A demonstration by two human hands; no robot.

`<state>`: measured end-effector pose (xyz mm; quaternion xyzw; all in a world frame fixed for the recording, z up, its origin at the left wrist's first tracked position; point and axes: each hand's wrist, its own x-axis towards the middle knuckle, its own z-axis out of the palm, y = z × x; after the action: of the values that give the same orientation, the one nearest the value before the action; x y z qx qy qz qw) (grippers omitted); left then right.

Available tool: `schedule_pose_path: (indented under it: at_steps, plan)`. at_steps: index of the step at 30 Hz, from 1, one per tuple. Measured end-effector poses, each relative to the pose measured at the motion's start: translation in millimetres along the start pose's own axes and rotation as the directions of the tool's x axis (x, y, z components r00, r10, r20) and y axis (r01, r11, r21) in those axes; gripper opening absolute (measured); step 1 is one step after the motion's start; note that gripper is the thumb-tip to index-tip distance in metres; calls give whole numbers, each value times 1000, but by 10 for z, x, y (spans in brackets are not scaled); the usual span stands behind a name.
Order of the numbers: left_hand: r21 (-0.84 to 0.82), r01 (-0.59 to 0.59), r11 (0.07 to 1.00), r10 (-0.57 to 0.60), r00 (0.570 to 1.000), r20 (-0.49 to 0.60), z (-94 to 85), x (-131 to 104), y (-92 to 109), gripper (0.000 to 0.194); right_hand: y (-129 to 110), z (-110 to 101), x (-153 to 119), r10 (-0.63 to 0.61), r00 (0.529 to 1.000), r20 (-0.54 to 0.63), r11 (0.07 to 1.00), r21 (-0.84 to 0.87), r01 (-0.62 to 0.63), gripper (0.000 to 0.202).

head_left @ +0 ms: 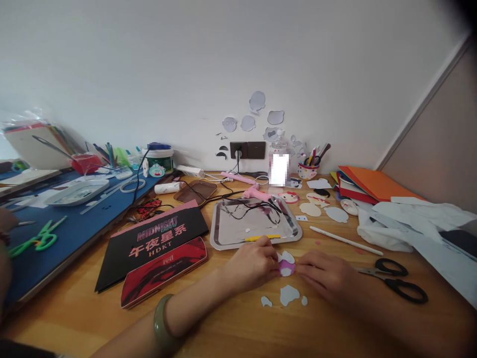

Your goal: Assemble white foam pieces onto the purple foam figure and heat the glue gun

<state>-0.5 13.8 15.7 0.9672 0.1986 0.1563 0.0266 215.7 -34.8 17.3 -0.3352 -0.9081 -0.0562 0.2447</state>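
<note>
Left hand (257, 266), right hand (326, 276): fingers bunched at opposite edges of flat purple piece (287, 267), grip unclear | narrow gap between | irregular white scraps (289, 295) nearer, on smooth wood desk (238, 328) | rimmed metal tray (231, 228) beyond

A small, flat, pinkish-purple piece (287, 267), seemingly paper, lies between the left hand (257, 266) and the right hand (328, 277), the fingertips of both at its side edges, which they partly cover. A rounded white cutout (286, 272) overlaps its near part; a larger, lobed white cutout (288, 257) sits along its far edge, also between the hands. Whether either is stuck down cannot be told, nor whether the fingers pinch or merely press.
</note>
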Motion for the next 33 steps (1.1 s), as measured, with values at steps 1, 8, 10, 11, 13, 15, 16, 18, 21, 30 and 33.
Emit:
schedule_pose_path:
  at_steps: [1,8,10,11,13,15,16,18,21,30,33]
  plan:
    - [6,-8,1000,8,1000,1,-4,0,1,24,-49,-20,-10,55,998,31,997,57,-57,21]
    - [-5,25,1000,-25,1000,-17,0,-4,5,24,-329,65,-100,259,950,172,950,133,-283,14]
    - [-11,25,1000,-25,1000,-12,-10,-4,9,25,-324,140,-110,177,980,88,982,56,-182,17]
    - [-12,23,1000,-23,1000,-8,-18,-4,11,25,-315,170,-111,116,993,37,993,-1,-116,21]
    - [-10,15,1000,-15,1000,-2,-34,-3,16,25,-304,196,-103,33,999,-20,996,-88,-34,26]
    - [-8,7,1000,-7,1000,-1,-42,-3,19,25,-309,176,-82,93,995,28,995,-48,-91,22]
    - [-6,4,1000,-4,1000,-3,-41,-3,19,26,-315,154,-69,167,983,77,986,12,-168,18]
    - [-4,8,1000,-8,1000,-7,-31,-4,18,27,-323,107,-44,328,923,200,926,122,-356,11]
    - [1,18,1000,-18,1000,-7,-14,-8,12,26,-297,74,-32,466,839,281,838,165,-521,8]
    - [6,-7,1000,7,1000,-11,-16,0,9,26,-283,89,-54,407,882,239,908,-3,-419,13]
    - [2,-17,1000,17,1000,7,-32,-1,8,28,-262,165,-103,257,957,137,959,-161,-234,19]
